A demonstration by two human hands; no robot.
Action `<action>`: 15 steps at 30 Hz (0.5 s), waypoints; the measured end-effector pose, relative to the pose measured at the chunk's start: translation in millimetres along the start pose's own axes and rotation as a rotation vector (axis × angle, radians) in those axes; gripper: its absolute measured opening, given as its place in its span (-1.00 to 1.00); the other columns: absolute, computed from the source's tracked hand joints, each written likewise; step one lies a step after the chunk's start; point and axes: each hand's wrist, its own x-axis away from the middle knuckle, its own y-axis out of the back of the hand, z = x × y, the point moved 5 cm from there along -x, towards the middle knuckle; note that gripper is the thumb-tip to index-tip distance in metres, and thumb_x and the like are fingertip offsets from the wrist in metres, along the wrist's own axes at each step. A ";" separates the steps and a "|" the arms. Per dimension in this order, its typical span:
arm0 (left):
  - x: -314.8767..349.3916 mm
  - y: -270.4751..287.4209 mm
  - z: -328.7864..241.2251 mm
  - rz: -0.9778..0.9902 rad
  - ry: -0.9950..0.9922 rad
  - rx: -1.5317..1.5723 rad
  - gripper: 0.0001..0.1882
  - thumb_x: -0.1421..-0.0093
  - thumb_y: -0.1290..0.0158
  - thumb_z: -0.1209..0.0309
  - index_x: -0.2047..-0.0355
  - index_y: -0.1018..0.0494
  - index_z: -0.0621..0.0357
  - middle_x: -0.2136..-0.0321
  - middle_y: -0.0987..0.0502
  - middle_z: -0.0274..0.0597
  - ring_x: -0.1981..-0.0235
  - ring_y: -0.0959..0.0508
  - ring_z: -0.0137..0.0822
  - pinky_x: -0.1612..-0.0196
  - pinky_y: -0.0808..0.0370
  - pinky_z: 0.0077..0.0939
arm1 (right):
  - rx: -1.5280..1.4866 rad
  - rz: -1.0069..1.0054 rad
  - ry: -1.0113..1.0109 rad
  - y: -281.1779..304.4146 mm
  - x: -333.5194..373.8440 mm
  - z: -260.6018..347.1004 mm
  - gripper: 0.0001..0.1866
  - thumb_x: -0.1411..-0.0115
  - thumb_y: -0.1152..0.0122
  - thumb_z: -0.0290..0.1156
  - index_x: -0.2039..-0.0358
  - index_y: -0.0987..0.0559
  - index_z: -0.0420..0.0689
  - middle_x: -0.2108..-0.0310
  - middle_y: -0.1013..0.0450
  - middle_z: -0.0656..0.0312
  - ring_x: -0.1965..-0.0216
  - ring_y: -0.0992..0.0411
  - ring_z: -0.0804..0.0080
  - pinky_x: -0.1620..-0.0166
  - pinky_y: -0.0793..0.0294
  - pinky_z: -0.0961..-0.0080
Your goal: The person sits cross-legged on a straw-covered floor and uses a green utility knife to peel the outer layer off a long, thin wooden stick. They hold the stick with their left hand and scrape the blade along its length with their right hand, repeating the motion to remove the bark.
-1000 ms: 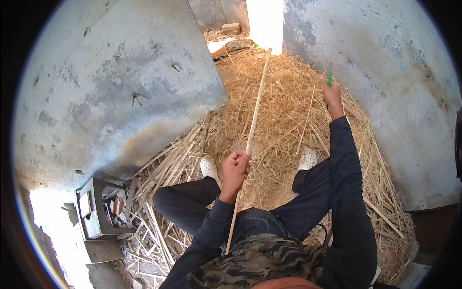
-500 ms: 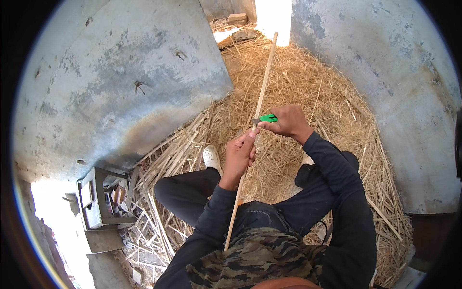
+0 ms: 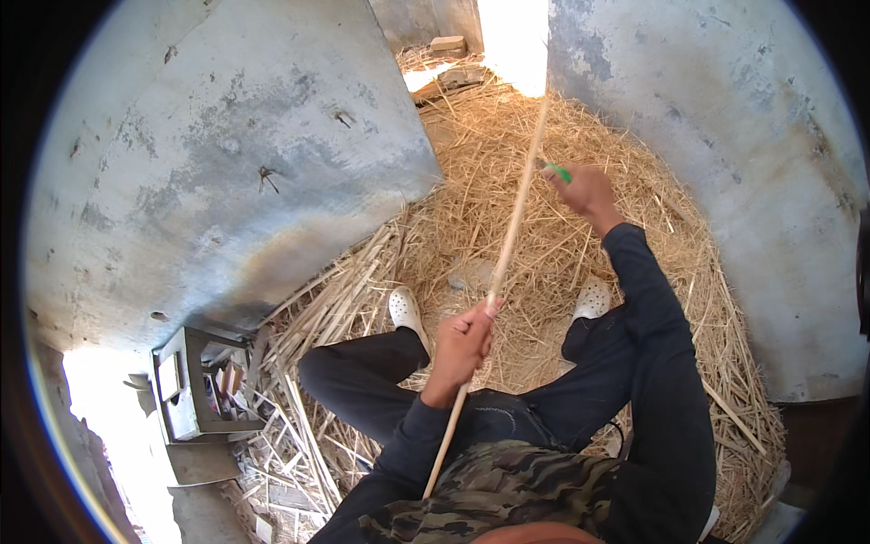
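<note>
Two hands (image 3: 460,350) hold one stick (image 3: 510,249) and one (apparently bladed) green tool (image 3: 558,172).

Single head-worn fisheye here — looks down past the wearer's camo shirt (image 3: 507,480) near 6 o'clock, left hand (image 3: 460,349) and right hand (image 3: 587,195) pretty close, facing a bright gap (image 3: 514,45) around 12.

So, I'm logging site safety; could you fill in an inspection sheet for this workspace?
Surface: thickly strewn with straw-like shavings.
Job's things: long pale stick; green cutter beside its upper part, contact unclear.
Clutter: loose strips at left; box-like case holding mixed items.
Hands: left hand, fingers closed around the stick; right hand gripping the cutter.
Cables: none clearly identifiable.
Surroundings: weathered grey walls on both sides; bright opening ahead.
</note>
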 end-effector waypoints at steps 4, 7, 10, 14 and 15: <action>-22.9 12.7 -2.1 -0.026 -0.014 0.185 -0.66 -0.35 0.05 0.23 0.11 -0.49 0.28 0.81 -0.23 -0.46 0.83 -0.16 -0.64 0.72 -0.09 -0.69 | -0.216 -0.040 0.358 -3.9 71.9 104.3 -0.26 -0.03 0.05 0.48 0.77 -0.46 0.00 0.86 -0.24 0.27 0.80 -0.28 0.32 0.70 -0.21 0.30; -20.2 13.1 -7.5 0.011 0.002 0.220 -0.63 -0.35 0.05 0.23 0.04 -0.43 0.31 0.81 -0.19 -0.47 0.84 -0.13 -0.63 0.69 -0.11 -0.67 | -0.205 -0.143 0.406 1.0 76.6 107.1 -0.25 0.02 0.01 0.49 0.77 -0.42 -0.02 0.85 -0.24 0.19 0.77 -0.35 0.20 0.67 -0.26 0.24; -18.6 6.0 -11.5 0.022 -0.003 0.230 -0.63 -0.35 0.05 0.24 0.03 -0.42 0.31 0.81 -0.20 -0.47 0.84 -0.13 -0.63 0.69 -0.10 -0.68 | -0.239 -0.184 0.440 14.6 70.3 103.6 -0.24 0.03 0.01 0.50 0.79 -0.37 -0.02 0.86 -0.23 0.20 0.78 -0.34 0.19 0.67 -0.26 0.27; -20.3 1.1 -11.1 0.012 -0.015 0.160 -0.62 -0.35 0.06 0.24 0.03 -0.39 0.34 0.80 -0.17 -0.49 0.84 -0.10 -0.63 0.69 -0.07 -0.70 | -0.188 -0.235 0.470 9.1 61.9 90.5 -0.22 0.04 0.05 0.53 0.81 -0.33 -0.02 0.86 -0.22 0.22 0.80 -0.30 0.24 0.69 -0.23 0.31; -17.1 0.5 -9.4 0.014 -0.009 0.165 -0.63 -0.35 0.07 0.25 0.01 -0.40 0.32 0.80 -0.17 -0.50 0.83 -0.11 -0.64 0.70 -0.07 -0.70 | -0.139 -0.217 0.380 0.6 51.1 77.9 -0.22 0.04 0.06 0.54 0.82 -0.34 -0.02 0.88 -0.21 0.25 0.82 -0.28 0.28 0.71 -0.20 0.33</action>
